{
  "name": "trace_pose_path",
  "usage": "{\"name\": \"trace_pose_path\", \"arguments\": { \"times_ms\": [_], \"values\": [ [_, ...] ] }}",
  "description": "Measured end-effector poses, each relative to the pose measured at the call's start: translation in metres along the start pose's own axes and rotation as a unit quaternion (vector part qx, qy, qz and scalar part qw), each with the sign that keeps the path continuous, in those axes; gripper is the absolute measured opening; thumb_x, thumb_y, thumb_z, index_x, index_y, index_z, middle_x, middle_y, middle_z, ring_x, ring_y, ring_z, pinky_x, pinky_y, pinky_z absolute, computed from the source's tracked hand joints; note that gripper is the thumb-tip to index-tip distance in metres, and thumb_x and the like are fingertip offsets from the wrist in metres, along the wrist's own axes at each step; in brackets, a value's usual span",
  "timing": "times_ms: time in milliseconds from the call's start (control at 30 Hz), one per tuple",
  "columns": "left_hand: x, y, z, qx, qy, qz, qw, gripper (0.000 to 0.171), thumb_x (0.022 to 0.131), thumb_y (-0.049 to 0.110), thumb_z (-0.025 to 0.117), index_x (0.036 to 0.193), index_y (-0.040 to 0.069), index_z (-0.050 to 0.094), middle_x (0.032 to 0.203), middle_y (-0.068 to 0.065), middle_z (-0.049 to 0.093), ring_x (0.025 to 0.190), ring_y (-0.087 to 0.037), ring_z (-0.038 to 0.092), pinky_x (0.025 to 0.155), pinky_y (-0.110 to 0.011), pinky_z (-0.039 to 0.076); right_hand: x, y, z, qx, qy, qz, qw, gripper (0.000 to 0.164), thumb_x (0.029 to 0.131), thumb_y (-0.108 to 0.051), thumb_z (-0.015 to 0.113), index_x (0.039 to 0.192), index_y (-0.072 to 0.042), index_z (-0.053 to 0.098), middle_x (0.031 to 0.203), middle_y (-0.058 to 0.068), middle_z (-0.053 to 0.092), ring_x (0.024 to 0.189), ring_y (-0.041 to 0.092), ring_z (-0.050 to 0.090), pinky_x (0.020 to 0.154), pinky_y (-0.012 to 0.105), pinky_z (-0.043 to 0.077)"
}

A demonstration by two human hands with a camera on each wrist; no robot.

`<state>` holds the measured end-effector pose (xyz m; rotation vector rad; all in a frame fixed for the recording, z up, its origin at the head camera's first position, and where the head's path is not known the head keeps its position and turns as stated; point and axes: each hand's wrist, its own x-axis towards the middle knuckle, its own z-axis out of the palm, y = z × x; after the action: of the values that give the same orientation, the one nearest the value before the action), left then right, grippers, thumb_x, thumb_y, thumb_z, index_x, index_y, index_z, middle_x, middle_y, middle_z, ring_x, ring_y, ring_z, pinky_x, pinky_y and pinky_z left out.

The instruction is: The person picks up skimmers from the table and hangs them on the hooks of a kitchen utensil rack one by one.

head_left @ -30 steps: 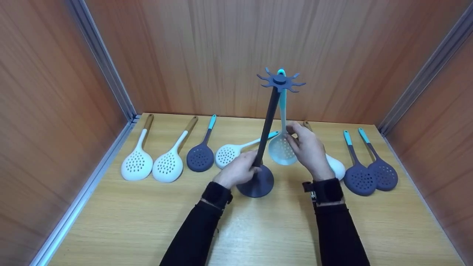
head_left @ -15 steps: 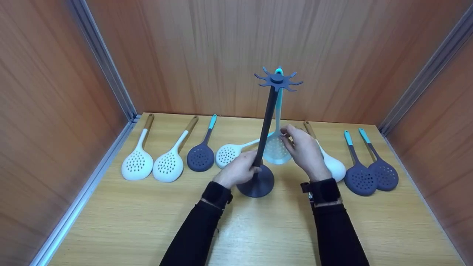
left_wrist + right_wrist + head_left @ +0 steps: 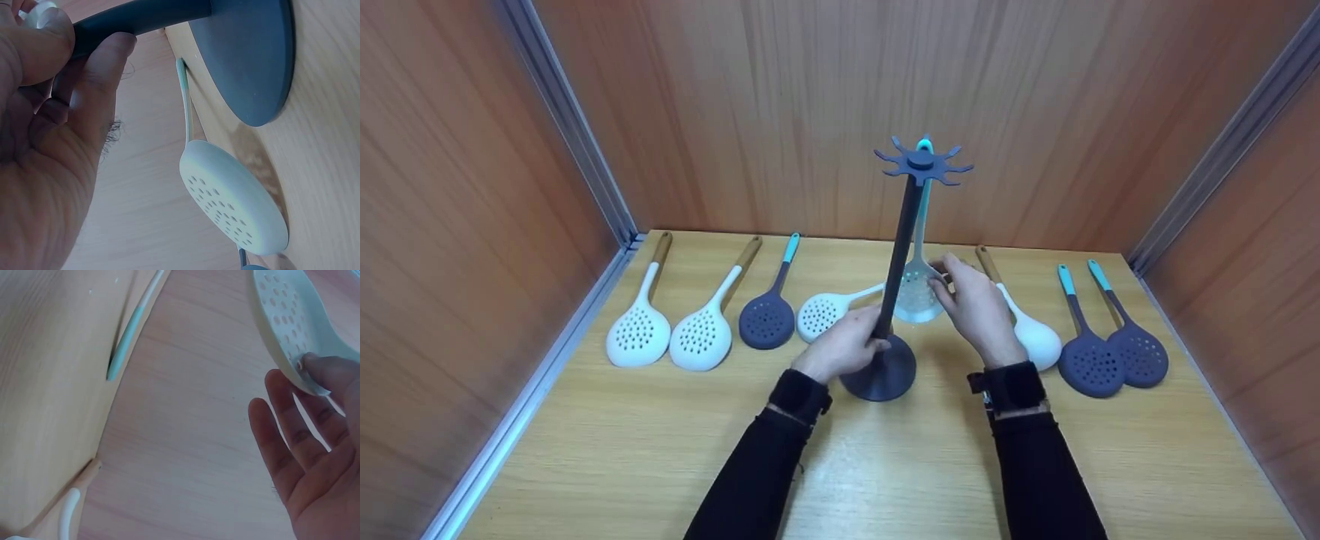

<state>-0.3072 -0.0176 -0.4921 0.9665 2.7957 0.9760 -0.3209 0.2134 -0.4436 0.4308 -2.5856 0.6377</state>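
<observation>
In the head view my left hand (image 3: 844, 345) grips the lower pole of a dark utensil stand (image 3: 906, 240), just above its round base. The stand's top is a ring of wavy hooks. My right hand (image 3: 979, 307) pinches the bowl edge of a pale skimmer (image 3: 919, 289), thumb on the inner face in the right wrist view. This skimmer hangs upright behind the pole, its turquoise handle end at the hooks; whether a hook passes through its hole I cannot tell. A white skimmer (image 3: 823, 315) lies behind my left hand, its handle partly hidden by the pole.
Two white skimmers with wooden handles (image 3: 637, 334) and a dark skimmer (image 3: 766, 319) lie at the left. To the right lie a white wooden-handled utensil (image 3: 1037, 339) and two overlapping dark skimmers (image 3: 1091, 365). Wooden walls (image 3: 825, 112) enclose the table's back and sides.
My right hand has moved left with the pale skimmer, whose bowl now sits closer behind the pole and slightly higher. The stand's top has shifted slightly left; my left hand keeps its place.
</observation>
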Motion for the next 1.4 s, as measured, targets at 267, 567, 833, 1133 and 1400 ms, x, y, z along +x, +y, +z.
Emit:
{"name": "trace_pose_path", "arguments": {
  "times_ms": [267, 567, 833, 1133, 1400],
  "values": [
    [0.000, 0.000, 0.000, -0.016, -0.005, -0.002, 0.9999, 0.023, 0.092, 0.024, 0.066, 0.110, 0.013, 0.058, 0.098, 0.010, 0.058, 0.097, -0.008, 0.057, 0.089, -0.030, 0.049, -0.001, 0.003, 0.005, 0.024, -0.020, 0.011, 0.999, 0.029, 0.093, -0.033, 0.066, 0.120, -0.026, 0.056, 0.105, -0.004, 0.068, 0.091, 0.016, 0.068, 0.069, 0.035, 0.055],
    [-0.001, 0.000, -0.001, -0.015, -0.014, -0.013, 0.9997, 0.024, 0.093, 0.026, 0.065, 0.111, 0.012, 0.058, 0.099, 0.009, 0.057, 0.096, -0.008, 0.056, 0.088, -0.030, 0.050, -0.001, 0.002, 0.004, 0.037, -0.044, 0.027, 0.998, 0.033, 0.092, -0.038, 0.064, 0.122, -0.028, 0.055, 0.108, -0.006, 0.067, 0.094, 0.017, 0.067, 0.072, 0.035, 0.055],
    [-0.001, -0.001, -0.001, -0.014, -0.015, -0.023, 0.9995, 0.019, 0.093, 0.027, 0.065, 0.108, 0.019, 0.058, 0.099, 0.010, 0.058, 0.098, -0.007, 0.056, 0.089, -0.030, 0.050, -0.002, 0.000, -0.002, 0.066, -0.048, 0.036, 0.996, 0.035, 0.094, -0.043, 0.059, 0.124, -0.026, 0.056, 0.105, -0.008, 0.065, 0.095, 0.015, 0.065, 0.075, 0.035, 0.056],
    [0.000, 0.000, 0.000, -0.009, -0.009, -0.007, 0.9999, 0.020, 0.092, 0.025, 0.065, 0.108, 0.015, 0.058, 0.098, 0.010, 0.058, 0.097, -0.008, 0.056, 0.090, -0.030, 0.049, -0.003, 0.001, -0.011, 0.081, -0.014, 0.065, 0.994, 0.044, 0.097, -0.058, 0.040, 0.122, -0.027, 0.058, 0.110, -0.009, 0.065, 0.101, 0.011, 0.061, 0.080, 0.038, 0.055],
    [0.000, 0.001, 0.000, -0.005, -0.009, -0.010, 0.9999, 0.018, 0.092, 0.025, 0.066, 0.106, 0.015, 0.058, 0.095, 0.009, 0.057, 0.095, -0.008, 0.056, 0.087, -0.030, 0.050, -0.001, 0.015, -0.005, 0.045, 0.028, 0.110, 0.993, 0.045, 0.101, -0.054, 0.034, 0.111, -0.021, 0.062, 0.101, -0.003, 0.067, 0.092, 0.020, 0.065, 0.073, 0.046, 0.053]
  ]
}}
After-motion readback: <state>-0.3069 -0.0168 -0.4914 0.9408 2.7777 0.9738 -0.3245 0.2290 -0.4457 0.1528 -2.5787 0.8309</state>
